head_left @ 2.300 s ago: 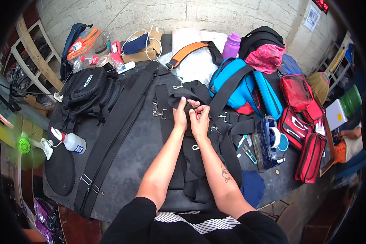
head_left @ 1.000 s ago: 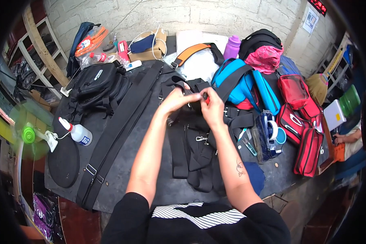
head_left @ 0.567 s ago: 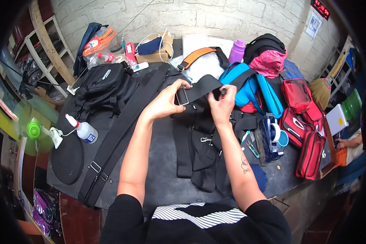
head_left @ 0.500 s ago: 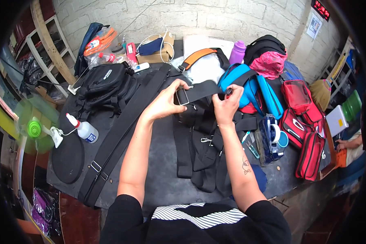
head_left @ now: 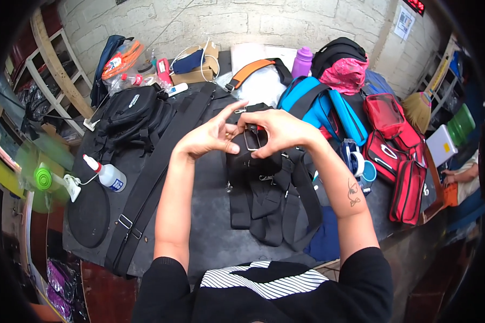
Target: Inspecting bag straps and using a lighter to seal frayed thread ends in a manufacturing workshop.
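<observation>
We count one rectangular metal buckle (head_left: 247,142), in front of us over the middle of the table (head_left: 205,215), between two bare hands. The right hand (head_left: 275,131), wrist bent inward, grips it with thumb below and curled fingers above; the left hand (head_left: 207,137) is half open beside it, index finger stretched up, though we cannot tell whether its thumb pinches anything. Between the two forearms (head_left: 175,199) lies one heap of black straps (head_left: 261,207); farther off stand one spray bottle (head_left: 112,177) and one purple bottle (head_left: 302,62).
</observation>
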`<state>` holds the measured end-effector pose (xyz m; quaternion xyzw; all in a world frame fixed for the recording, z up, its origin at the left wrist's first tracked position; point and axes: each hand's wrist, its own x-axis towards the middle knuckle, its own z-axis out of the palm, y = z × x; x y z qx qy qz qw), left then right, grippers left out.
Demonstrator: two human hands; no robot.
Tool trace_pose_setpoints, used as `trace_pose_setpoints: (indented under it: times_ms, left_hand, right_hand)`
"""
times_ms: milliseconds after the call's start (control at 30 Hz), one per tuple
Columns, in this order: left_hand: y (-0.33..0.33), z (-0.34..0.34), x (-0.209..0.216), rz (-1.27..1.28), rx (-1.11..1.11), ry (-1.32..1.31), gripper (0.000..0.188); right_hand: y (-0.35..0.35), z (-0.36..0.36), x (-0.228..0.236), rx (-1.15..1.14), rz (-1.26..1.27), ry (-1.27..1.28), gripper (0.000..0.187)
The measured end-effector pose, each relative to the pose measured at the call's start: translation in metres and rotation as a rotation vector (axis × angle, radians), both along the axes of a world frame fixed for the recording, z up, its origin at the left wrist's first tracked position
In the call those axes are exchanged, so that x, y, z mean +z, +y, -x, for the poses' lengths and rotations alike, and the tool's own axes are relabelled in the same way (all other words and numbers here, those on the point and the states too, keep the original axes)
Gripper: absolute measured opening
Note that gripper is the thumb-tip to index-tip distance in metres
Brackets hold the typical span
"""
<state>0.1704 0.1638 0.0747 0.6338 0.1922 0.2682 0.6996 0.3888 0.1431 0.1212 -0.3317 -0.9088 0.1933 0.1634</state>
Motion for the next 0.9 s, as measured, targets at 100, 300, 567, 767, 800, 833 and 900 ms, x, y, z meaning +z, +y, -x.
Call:
trace_pose_setpoints:
  times_ms: [100,300,567,767,800,833,900]
  left_hand:
    - [-0.007,0.015,0.000,0.040,-0.045,0.157,0.089]
    - [-0.031,0.071,-0.014,-0.152,0.221,0.275,0.046]
    - [-0.053,0.108,0.017,-0.101,0.398,0.175,0.050]
    - [-0.058,0.140,0.021,-0.070,0.400,0.059,0.064]
    - [-0.058,0.147,0.020,-0.076,0.400,0.036,0.065]
    - [-0.058,0.155,0.019,-0.121,0.411,0.032,0.067]
    - [-0.062,0.160,0.018,-0.131,0.434,0.020,0.067]
  right_hand:
    - [0.003,-0.026,0.004,0.014,0.102,0.040,0.052]
    - [0.014,-0.089,-0.002,-0.062,0.160,0.215,0.054]
    - [0.018,-0.096,0.001,-0.074,0.198,0.182,0.058]
    - [0.009,-0.089,0.008,-0.029,0.218,0.244,0.061]
    - [0.009,-0.090,0.009,-0.040,0.219,0.238,0.063]
    - [0.009,-0.091,0.010,-0.052,0.219,0.232,0.064]
    - [0.009,-0.088,0.004,-0.043,0.242,0.279,0.066]
